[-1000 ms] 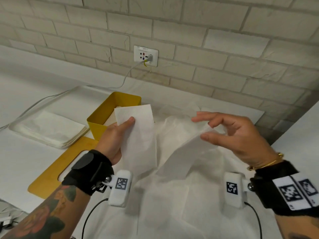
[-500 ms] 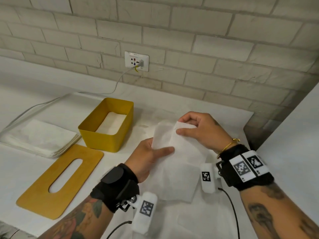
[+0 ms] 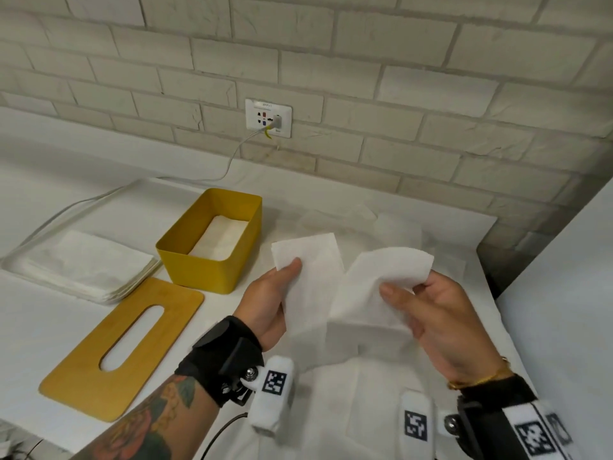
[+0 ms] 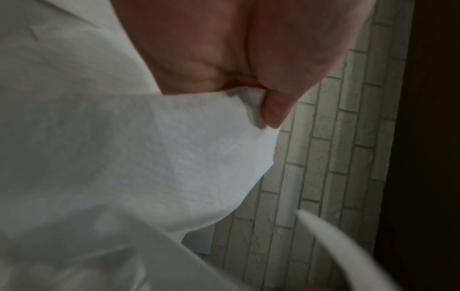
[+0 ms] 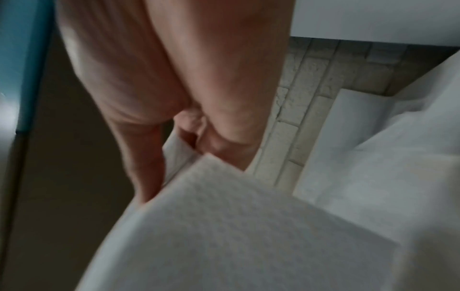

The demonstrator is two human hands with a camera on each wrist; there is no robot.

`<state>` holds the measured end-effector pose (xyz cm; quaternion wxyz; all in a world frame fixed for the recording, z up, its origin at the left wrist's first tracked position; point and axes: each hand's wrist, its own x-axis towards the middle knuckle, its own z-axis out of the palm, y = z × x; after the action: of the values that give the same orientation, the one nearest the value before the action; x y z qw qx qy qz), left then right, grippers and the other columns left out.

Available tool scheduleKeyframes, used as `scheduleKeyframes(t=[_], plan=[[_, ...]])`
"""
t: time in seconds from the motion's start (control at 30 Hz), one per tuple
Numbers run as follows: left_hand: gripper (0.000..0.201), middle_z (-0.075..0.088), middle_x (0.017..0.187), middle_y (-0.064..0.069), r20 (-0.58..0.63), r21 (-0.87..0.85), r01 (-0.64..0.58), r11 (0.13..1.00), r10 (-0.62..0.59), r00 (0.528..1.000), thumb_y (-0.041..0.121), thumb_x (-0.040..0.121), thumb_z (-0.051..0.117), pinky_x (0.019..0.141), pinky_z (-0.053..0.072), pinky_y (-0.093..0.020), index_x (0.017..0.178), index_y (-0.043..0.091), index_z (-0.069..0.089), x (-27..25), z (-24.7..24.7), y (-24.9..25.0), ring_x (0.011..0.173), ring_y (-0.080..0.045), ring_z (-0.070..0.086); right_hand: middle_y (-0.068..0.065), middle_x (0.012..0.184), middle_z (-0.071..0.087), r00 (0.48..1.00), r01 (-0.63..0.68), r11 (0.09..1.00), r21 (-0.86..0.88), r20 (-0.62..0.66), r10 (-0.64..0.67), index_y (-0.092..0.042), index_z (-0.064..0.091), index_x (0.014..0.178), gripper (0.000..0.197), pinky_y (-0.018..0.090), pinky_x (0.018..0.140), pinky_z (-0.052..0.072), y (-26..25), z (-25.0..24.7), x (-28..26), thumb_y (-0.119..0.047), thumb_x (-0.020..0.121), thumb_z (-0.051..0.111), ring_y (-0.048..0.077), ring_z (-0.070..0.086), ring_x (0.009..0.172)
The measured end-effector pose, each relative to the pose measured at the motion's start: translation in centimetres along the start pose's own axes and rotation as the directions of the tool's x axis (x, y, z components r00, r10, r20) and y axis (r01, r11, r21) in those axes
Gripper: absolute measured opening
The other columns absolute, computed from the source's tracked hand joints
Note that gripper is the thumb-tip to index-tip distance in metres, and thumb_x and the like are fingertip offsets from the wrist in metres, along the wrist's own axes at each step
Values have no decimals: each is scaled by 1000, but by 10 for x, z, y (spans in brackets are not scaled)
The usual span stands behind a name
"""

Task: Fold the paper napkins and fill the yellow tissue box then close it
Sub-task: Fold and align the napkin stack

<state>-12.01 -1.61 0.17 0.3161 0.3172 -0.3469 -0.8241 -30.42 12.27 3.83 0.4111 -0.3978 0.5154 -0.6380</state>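
left hand (image 3: pixel 268 305) and right hand (image 3: pixel 431 313) pinch 1 white paper napkin (image 3: pixel 335 293) between thumbs and fingers above the table, right of the open yellow tissue box (image 3: pixel 212 270).

Napkin (image 3: pixel 361 293) hides left fingers (thumb shows); wrist views blurred.

We see a white table (image 3: pixel 49 330) carrying an open yellow box (image 3: pixel 202 270), its slotted lid (image 3: pixel 86 376) lying flat just beside it, a napkin stack (image 3: pixel 83 263), and loose white sheets (image 3: pixel 348 410).
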Motion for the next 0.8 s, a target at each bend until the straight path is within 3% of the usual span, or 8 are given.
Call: scheduleKeyframes(t=[0.07,0.13,0.3,0.37,0.47,0.53,0.67,0.8], plan=[[39,70,126,-16,10,-20,32,999,-32,999,29,102,53,103,51,-47,131,5,63,0,1,-1,117,-32,67,15,115,75,984,25,999,42,178,-32,-16,79,107,50,31,85,59,-14,5,-8,-31,61,94,28,72,107],[42,70,126,-18,38,-6,59,998,-58,998,31,102,51,96,53,-45,133,4,62,-2,7,-4,115,-33,68,15,116,74,974,11,998,57,224,-23,-17,77,109,43,32,84,59,-18,13,-6,-17,66,85,29,72,107],[58,67,131,-19,141,22,66,998,-68,988,50,105,38,107,47,-47,137,7,59,-7,18,-10,123,-34,63,3,111,74,998,-63,936,-345,-45,50,-33,63,119,45,39,88,60,14,23,19,-14,82,82,23,72,102],[69,66,133,-17,159,32,75,997,-79,984,61,102,31,110,45,-48,138,9,59,-8,16,-10,125,-32,63,0,108,76,991,-120,925,-360,-97,91,-37,55,125,52,48,90,59,26,22,22,-20,83,82,20,73,99],[84,65,134,-18,188,45,99,994,-105,977,74,94,26,112,42,-49,138,11,61,-8,14,-10,126,-32,62,-1,105,77,984,-149,933,-328,-141,107,-39,50,127,57,48,91,59,31,23,23,-20,84,82,17,74,97],[75,66,133,-17,181,74,74,994,-87,980,68,95,35,111,44,-48,137,11,60,-10,16,-10,125,-31,63,0,103,78,980,-165,938,-305,-157,121,-42,50,123,56,49,90,59,32,24,24,-18,83,82,18,75,95],[42,71,124,-19,168,170,41,985,-70,983,32,104,49,97,56,-42,130,2,62,-10,20,-13,115,-33,69,0,104,77,973,-183,937,-296,-194,129,-44,50,121,56,51,90,59,34,26,25,-19,83,83,20,75,95],[40,71,121,-21,118,179,36,983,-57,991,30,105,50,93,58,-45,130,1,61,-6,22,-14,112,-36,70,0,108,76,964,-204,945,-254,-222,148,-44,48,124,64,44,85,62,37,30,17,-19,79,86,15,75,94]])
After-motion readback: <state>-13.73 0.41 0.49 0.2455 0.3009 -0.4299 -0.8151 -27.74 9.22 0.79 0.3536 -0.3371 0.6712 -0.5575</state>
